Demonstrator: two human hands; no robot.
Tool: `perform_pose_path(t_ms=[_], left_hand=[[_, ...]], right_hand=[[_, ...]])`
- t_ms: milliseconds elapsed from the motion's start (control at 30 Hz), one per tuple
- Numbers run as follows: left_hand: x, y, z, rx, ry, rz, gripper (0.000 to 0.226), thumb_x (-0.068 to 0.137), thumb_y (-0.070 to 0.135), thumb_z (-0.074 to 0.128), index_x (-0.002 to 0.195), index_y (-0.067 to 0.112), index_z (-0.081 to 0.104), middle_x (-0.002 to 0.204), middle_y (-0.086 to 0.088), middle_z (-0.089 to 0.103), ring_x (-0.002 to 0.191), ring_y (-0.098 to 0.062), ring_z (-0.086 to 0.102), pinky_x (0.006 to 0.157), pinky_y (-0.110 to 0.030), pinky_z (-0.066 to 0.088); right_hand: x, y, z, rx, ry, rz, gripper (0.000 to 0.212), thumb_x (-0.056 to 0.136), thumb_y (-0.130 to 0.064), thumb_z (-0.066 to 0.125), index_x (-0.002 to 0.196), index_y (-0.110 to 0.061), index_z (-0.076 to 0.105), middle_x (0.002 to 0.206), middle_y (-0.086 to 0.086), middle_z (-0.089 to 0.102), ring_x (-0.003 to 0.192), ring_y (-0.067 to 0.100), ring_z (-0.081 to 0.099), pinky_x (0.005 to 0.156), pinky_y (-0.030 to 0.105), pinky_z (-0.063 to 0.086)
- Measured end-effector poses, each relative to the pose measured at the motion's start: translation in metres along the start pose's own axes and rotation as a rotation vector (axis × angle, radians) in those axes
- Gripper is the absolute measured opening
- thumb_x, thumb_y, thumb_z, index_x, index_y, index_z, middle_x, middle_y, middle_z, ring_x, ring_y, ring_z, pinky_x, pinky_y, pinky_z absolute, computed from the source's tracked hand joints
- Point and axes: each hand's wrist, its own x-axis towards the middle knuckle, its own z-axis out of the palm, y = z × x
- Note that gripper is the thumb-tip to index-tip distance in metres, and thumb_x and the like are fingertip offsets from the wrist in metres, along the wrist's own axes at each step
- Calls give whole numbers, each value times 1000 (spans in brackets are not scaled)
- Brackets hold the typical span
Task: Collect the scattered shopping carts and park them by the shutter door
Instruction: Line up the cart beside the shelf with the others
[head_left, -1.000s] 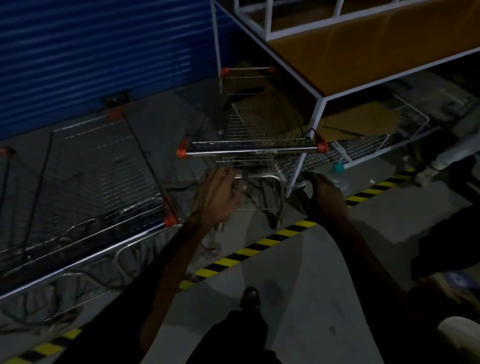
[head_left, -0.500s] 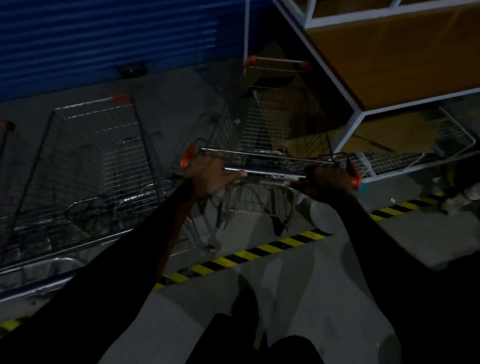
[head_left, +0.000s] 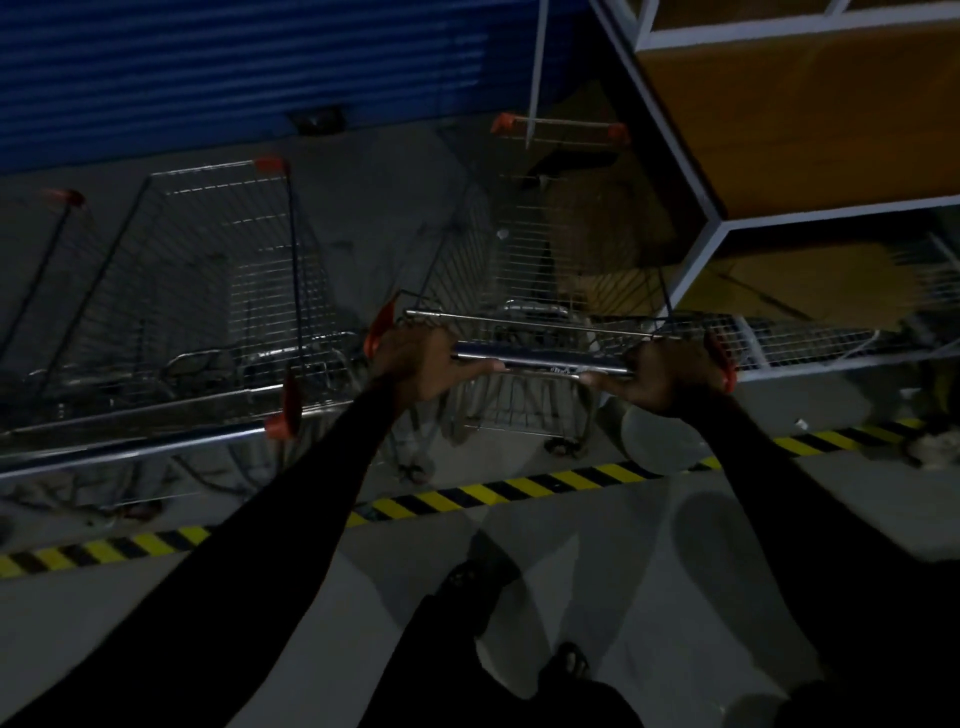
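Three wire-mesh steel shopping carts with orange corner caps: one at twelve o'clock (head_left: 540, 291), two at nine o'clock (head_left: 208, 291) (head_left: 31, 270). Two hands (head_left: 421, 358) (head_left: 660, 371).

Shutter door (head_left: 234, 67): showing deep blue — ribbed in horizontal lines
Cart handle (head_left: 540, 358): gleaming silver, with red-orange end caps
Floor stripe (head_left: 519, 491): running yellow and black — diagonal bands
Sleeves (head_left: 291, 530): showing black
Shelf panel (head_left: 810, 114): glowing orange-brown, framed white

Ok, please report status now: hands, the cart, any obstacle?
Left hand and right hand both grip cart handle. Cart faces blue shutter. White-framed shelf tight on its right; parked cart on left.
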Motion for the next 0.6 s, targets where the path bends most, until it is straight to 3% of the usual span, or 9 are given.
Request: perform_pose_path(t_ms=[67,133,233,267,333,367,433,533,600], left_hand=[[-23,17,-3,26,-3,2,107,68,111,15,89,27,77,77,4,74,77,-15,72,62,-28,51],[-47,34,-2,65,-14,-4,103,73,109,21,104,30,78,96,3,78,94,-19,74,79,-31,55],[-86,64,-1,101,0,-49,109,70,108,11,94,24,76,91,-1,77,93,-24,74,91,-36,53],[-99,74,-1,101,-12,-67,109,69,108,7,87,23,73,85,-1,76,89,-24,74,90,-36,55],[-124,90,1,59,-51,-91,104,69,111,9,76,24,65,77,2,72,80,-21,72,80,-34,59],[-137,98,2,36,-61,-95,100,71,110,13,74,25,64,73,4,70,77,-19,71,73,-31,57],[-161,114,1,36,-39,-98,94,76,106,21,78,26,71,68,7,69,76,-16,72,75,-30,55],[-194,129,2,107,6,-134,100,73,108,19,81,27,77,73,4,73,88,-19,75,112,-41,46],[-211,132,0,102,-12,-144,100,72,109,19,78,26,74,74,5,74,89,-19,75,115,-44,44]], right_hand=[[-17,11,5,-9,-39,22,89,74,-105,26,67,-27,68,51,-5,51,49,9,52,50,26,37],[-37,20,8,-46,-74,14,97,71,-109,18,74,-29,72,57,-5,57,57,10,57,60,30,48],[-71,31,3,-66,-70,-57,100,70,-109,11,69,-27,68,59,-8,60,64,10,65,66,29,46],[-84,33,1,-101,-88,-53,102,70,-109,8,76,-29,71,66,-8,65,74,12,69,80,32,49],[-102,44,4,-175,-137,-8,106,72,-107,5,105,-38,78,95,-9,77,104,16,71,119,55,24],[-113,47,5,-188,-156,7,103,74,-106,5,116,-45,75,108,-11,78,116,17,68,124,60,6],[-136,50,1,-190,-168,-1,93,79,-103,10,122,-51,73,124,-16,74,127,14,63,125,59,-6],[-175,43,-6,-169,-166,-37,88,81,-101,16,125,-49,71,130,-16,71,131,16,61,125,58,8],[-199,34,-9,-148,-151,-21,91,79,-103,18,125,-46,71,130,-11,73,131,19,62,126,58,12]])
